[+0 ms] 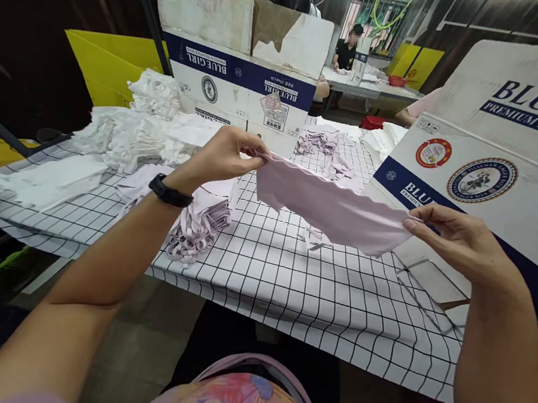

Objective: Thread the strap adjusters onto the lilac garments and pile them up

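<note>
Checked-cloth counter (pixel 286 288) runs across in front of you, your working surface. Big printed carton (pixel 490 143) stands at your right, another, the rear carton (pixel 245 90), behind the work; both look set at the edges to wall off your spot, leaving the middle for handling, though that's a guess. White garment pile (pixel 129 137) is heaped at your left, frills bunched, probably kept aside from the lilac goods by colour. Lilac piece (pixel 334 204) is up in the air over the counter, between your hands, a narrow panel stretched sideways, left end higher, top edge a bit wavy, lower edge hanging loose. Held by both ends, likely so it spreads flat and you see the whole edge. Lilac stack (pixel 200 221) sits near the front edge, just beyond your left forearm, looped ends facing you, seemingly lined up for easy reach. Left hand (pixel 230 155): thumb and fingers nearly closed, pinching one top corner. Right hand (pixel 450 239): same pinch on the opposite end, fingers curled. Dark wristband (pixel 169 192) on your left wrist, clear of the fabric.
</note>
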Motion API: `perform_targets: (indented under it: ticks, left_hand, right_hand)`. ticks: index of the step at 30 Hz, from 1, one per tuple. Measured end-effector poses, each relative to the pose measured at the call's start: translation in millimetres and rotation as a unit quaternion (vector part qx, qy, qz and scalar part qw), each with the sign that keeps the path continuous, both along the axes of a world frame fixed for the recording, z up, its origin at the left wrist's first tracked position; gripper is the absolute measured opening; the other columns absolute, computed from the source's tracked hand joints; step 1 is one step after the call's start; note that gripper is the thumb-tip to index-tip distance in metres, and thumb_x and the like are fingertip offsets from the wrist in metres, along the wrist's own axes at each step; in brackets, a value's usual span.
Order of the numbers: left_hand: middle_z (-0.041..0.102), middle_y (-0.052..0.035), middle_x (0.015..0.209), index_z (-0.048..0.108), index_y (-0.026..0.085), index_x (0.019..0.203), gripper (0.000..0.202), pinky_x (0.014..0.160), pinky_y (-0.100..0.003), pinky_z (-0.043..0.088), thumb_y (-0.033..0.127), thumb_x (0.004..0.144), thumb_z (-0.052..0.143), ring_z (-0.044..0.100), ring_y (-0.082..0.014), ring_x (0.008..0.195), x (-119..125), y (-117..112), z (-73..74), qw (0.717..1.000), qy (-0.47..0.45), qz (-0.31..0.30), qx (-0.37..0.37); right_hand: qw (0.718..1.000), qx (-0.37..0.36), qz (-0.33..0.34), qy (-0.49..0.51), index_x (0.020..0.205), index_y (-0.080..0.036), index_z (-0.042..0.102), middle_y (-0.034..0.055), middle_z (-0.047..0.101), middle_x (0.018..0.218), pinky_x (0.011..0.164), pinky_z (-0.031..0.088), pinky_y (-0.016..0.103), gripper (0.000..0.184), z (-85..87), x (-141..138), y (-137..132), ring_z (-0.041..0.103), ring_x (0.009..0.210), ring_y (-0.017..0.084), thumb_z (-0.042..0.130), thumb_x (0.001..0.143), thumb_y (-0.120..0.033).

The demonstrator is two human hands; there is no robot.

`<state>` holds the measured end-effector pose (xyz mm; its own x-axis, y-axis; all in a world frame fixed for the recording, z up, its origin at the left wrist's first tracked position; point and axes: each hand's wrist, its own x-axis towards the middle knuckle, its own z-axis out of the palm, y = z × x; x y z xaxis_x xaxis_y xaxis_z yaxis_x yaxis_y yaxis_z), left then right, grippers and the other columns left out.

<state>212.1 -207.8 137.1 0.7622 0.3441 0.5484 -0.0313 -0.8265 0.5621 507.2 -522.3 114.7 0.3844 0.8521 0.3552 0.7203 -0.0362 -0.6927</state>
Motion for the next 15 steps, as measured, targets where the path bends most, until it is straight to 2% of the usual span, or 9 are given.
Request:
perform_targets:
  ticks: [2,4,6,9,13,15]
  left_hand:
    - [0.078,-0.0053,0.085,0.079,0.016,0.088,0.014,0.078,-0.031,0.06,0.022,0.08,0.07,0.072,-0.0184,0.082,1,-2,-0.2,0.999,-0.036,0.012,-0.008]
    - [0.079,-0.0041,0.087,0.08,0.019,0.089,0.015,0.075,-0.03,0.061,0.018,0.079,0.069,0.072,-0.0172,0.081,2,-5,1.7,0.996,-0.082,0.026,-0.007]
    - [0.079,-0.0019,0.088,0.08,0.022,0.09,0.018,0.071,-0.029,0.061,0.014,0.079,0.068,0.072,-0.0162,0.081,2,-8,6.4,0.99,-0.136,0.043,0.004]
    - [0.079,0.0001,0.093,0.08,0.023,0.092,0.023,0.072,-0.029,0.061,0.01,0.079,0.067,0.071,-0.0154,0.086,3,-11,15.6,0.975,-0.209,0.074,0.024]
    - [0.078,0.0014,0.085,0.079,0.023,0.083,0.025,0.067,-0.029,0.059,0.002,0.076,0.066,0.069,-0.0141,0.078,9,-14,25.8,0.968,-0.23,0.092,0.037]
    - [0.077,0.0023,0.082,0.078,0.022,0.08,0.028,0.064,-0.028,0.057,-0.003,0.075,0.065,0.069,-0.0137,0.076,11,-16,33.1,0.965,-0.241,0.094,0.044]
  right_hand:
    - [0.999,0.017,-0.036,-0.022,0.086,-0.02,0.073,0.0009,0.062,0.073,0.055,0.04,0.028,0.021,2.1,-6,0,0.052,0.063,0.012,0.078,0.084,-0.041]
    - [0.994,0.056,-0.074,-0.058,0.087,-0.021,0.074,-0.0002,0.062,0.07,0.051,0.038,0.027,0.016,5.9,-15,0,0.049,0.058,0.011,0.079,0.081,-0.035]
    - [0.981,0.123,-0.105,-0.105,0.087,-0.021,0.075,0.0005,0.066,0.075,0.056,0.043,0.028,0.011,11.6,-25,1,0.054,0.062,0.012,0.079,0.078,-0.027]
    - [0.956,0.229,-0.142,-0.116,0.09,-0.022,0.077,0.0018,0.069,0.084,0.064,0.048,0.031,0.017,21.2,-39,7,0.059,0.07,0.015,0.077,0.073,-0.017]
    - [0.939,0.253,-0.181,-0.148,0.084,-0.02,0.078,0.0014,0.065,0.078,0.065,0.048,0.03,0.018,32.6,-46,19,0.06,0.073,0.015,0.072,0.073,-0.008]
    - [0.929,0.269,-0.192,-0.168,0.087,-0.019,0.078,0.0037,0.068,0.087,0.07,0.051,0.032,0.021,40.3,-49,22,0.065,0.081,0.017,0.069,0.074,-0.005]
